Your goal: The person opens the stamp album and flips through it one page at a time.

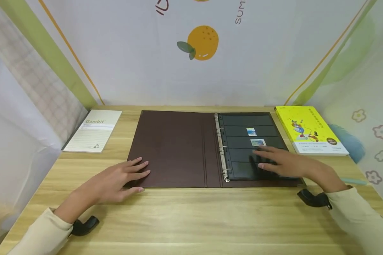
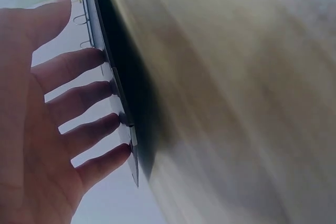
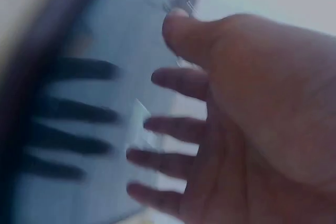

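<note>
A dark brown ring binder [image 1: 172,148] lies spread on the table, its metal rings [image 1: 221,148] holding a black stamp page [image 1: 247,170] with strip pockets. Two small stamps show on that page: a blue and white stamp [image 1: 251,131] and, just below it, a greenish stamp [image 1: 258,142]. My left hand [image 1: 121,180] rests its fingertips on the left cover's lower left edge, fingers spread. Over the lower right of the page is my right hand [image 1: 284,161], fingers extended and holding nothing. In the right wrist view, its fingers cast dark reflections on the glossy page [image 3: 105,129].
To the left lies a white notepad [image 1: 92,131] marked Gambit. A yellow book [image 1: 311,131] is at the right, close to the binder's corner. Behind the wooden table [image 1: 191,219] hangs a white curtain [image 1: 131,63] with a printed orange.
</note>
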Tool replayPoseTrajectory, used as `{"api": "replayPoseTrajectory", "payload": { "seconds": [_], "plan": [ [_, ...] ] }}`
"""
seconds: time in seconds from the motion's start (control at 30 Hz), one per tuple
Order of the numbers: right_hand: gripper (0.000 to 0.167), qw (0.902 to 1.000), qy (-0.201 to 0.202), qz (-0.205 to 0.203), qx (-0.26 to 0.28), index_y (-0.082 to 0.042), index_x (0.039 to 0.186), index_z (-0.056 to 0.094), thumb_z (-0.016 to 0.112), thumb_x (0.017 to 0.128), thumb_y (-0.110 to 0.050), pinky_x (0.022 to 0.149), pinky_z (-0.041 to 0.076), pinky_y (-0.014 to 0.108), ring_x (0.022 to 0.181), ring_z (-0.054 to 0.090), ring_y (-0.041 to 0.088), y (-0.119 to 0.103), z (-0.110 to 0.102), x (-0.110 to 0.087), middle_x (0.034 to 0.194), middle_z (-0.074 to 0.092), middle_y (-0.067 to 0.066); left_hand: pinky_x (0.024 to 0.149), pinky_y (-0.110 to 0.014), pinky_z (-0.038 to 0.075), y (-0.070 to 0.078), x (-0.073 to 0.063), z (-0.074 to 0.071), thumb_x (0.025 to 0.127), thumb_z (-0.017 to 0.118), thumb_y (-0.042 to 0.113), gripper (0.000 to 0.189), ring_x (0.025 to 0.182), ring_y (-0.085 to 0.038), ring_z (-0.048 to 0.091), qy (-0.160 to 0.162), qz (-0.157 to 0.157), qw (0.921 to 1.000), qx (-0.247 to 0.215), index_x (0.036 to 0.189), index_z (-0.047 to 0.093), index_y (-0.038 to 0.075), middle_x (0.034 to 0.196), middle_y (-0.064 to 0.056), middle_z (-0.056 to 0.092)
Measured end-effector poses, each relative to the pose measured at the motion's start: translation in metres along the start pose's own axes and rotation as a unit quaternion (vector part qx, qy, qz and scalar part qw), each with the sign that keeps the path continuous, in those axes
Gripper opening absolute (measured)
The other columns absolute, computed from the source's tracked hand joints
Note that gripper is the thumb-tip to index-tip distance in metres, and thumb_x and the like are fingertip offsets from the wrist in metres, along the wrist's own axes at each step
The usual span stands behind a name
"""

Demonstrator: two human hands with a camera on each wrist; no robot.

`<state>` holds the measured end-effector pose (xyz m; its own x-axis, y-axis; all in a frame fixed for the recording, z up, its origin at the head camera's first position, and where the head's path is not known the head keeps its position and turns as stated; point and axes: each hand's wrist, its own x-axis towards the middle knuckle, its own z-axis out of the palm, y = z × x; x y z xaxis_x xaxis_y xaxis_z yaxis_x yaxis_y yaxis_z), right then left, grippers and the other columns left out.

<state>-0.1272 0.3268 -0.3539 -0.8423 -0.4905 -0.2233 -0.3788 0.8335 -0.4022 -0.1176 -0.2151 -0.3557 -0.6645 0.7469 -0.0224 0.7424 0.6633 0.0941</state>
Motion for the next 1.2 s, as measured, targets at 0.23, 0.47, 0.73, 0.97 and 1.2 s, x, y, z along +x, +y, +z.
{"api": "replayPoseTrajectory", "payload": {
  "seconds": [0.23,0.47,0.73,0.97,1.2],
  "plan": [
    [0.060,0.9971,0.038,0.043,-0.050,0.012,0.145,0.045,0.061,0.102,-0.027,0.102,0.045,0.064,0.128,0.052,0.053,0.048,-0.062,0.045,0.140,0.053,0.035,0.114,-0.055,0.039,0.002,0.001,-0.010,0.099,0.060,0.050,0.053,0.147,-0.034,0.042,-0.002,-0.002,0.9999,0.012,0.142,0.061,0.018,0.155,-0.006,0.050],
    [0.058,0.9916,0.030,0.113,-0.055,0.019,0.132,0.052,0.064,0.099,-0.027,0.090,0.051,0.059,0.096,0.062,0.041,0.083,-0.077,0.091,0.118,0.061,0.037,0.115,-0.060,0.038,0.013,0.030,-0.023,0.099,0.058,0.053,0.059,0.147,-0.035,0.042,-0.031,0.050,0.9976,0.034,0.148,0.054,0.020,0.157,-0.009,0.047],
    [0.081,0.9819,-0.004,0.189,-0.004,0.023,0.142,0.035,0.062,0.099,-0.039,0.104,0.042,0.066,0.116,0.052,0.052,0.103,-0.073,0.103,0.137,0.046,0.044,0.121,-0.066,0.022,0.041,0.103,-0.025,0.095,0.060,0.058,0.075,0.158,-0.035,0.012,-0.159,0.094,0.9827,0.013,0.160,0.027,0.039,0.172,-0.002,0.014],
    [0.079,0.9826,-0.007,0.186,0.003,0.027,0.141,0.032,0.069,0.096,-0.027,0.108,0.039,0.067,0.124,0.047,0.059,0.111,-0.067,0.101,0.137,0.043,0.048,0.121,-0.071,0.013,0.061,0.139,-0.015,0.082,0.073,0.054,0.092,0.159,-0.033,-0.001,-0.232,0.070,0.9702,0.000,0.158,0.022,0.048,0.172,0.006,0.004],
    [0.072,0.9808,0.040,0.188,0.033,0.013,0.147,0.036,0.071,0.095,-0.022,0.104,0.042,0.067,0.121,0.049,0.056,0.106,-0.066,0.098,0.138,0.044,0.044,0.121,-0.070,0.016,0.067,0.140,-0.011,0.078,0.076,0.045,0.094,0.160,-0.030,-0.002,-0.257,0.052,0.9650,-0.003,0.157,0.024,0.050,0.171,0.011,0.004]
  ]
}}
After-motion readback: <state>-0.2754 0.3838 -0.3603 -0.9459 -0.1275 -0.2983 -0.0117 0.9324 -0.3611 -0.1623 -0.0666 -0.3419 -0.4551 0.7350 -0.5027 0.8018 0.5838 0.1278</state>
